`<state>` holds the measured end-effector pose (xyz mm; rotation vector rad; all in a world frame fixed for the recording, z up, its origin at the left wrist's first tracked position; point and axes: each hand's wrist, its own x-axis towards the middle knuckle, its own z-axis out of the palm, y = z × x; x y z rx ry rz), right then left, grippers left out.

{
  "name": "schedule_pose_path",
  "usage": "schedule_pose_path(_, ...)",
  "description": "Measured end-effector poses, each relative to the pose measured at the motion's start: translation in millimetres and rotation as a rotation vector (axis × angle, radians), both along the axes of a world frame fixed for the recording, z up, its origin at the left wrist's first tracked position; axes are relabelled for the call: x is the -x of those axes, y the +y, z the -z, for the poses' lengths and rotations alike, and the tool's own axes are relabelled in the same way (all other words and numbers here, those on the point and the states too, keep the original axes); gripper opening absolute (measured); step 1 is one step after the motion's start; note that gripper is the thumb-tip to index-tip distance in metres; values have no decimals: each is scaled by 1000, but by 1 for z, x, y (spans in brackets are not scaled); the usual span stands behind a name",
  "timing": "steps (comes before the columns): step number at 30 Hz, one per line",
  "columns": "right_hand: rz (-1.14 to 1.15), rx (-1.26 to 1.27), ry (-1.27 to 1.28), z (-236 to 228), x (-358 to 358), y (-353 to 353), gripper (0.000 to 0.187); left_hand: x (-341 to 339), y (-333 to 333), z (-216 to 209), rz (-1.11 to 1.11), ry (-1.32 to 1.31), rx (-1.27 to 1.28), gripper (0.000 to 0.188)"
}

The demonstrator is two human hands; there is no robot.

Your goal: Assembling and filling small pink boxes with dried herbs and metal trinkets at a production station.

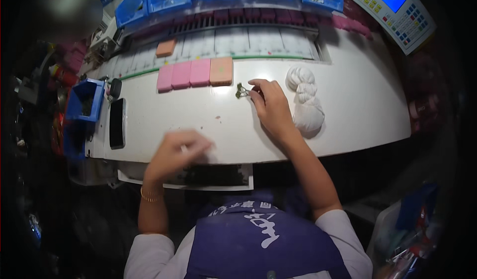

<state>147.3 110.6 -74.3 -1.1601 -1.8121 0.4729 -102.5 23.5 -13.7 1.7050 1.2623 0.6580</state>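
Far left on counter [144, 117]: dark-screened phone [118, 123]. Left hand [174, 152] blurred near front edge; can't tell whether grip is apart or together. Pink blocks [181, 75] in row behind, orange block [221, 71] at right end. Then small green sprig [241, 91], pinched between thumb and finger of right hand [271, 105]. Looks light, fragile; best held by pale stem, gently. Rightmost, twisted white cloth bundle [308, 117].

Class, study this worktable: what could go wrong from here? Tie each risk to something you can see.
1. The right hand appears to hold a small green sprig only by its fingertips, so it might slip.
2. The white bundle lies close beside that wrist; a sideways swing could knock it.
3. The open drawer sits below the table's front edge, so dropped bits might fall in.
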Motion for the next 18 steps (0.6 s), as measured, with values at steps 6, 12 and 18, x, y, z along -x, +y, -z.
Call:
schedule_pose_path(6, -28, -24, 1, 15, 6, -1, 20, -10, -86, 45, 164, 307, 87, 17)
schedule_pose_path(12, -22, 7, 20, 13, 5, -8, 20, -10, -114, 68, 88, 441, -24, 20)
schedule_pose_path(18, -33, 24, 43, 13, 3, -6, 19, -18, -90, 79, 212, 373, 177, 20)
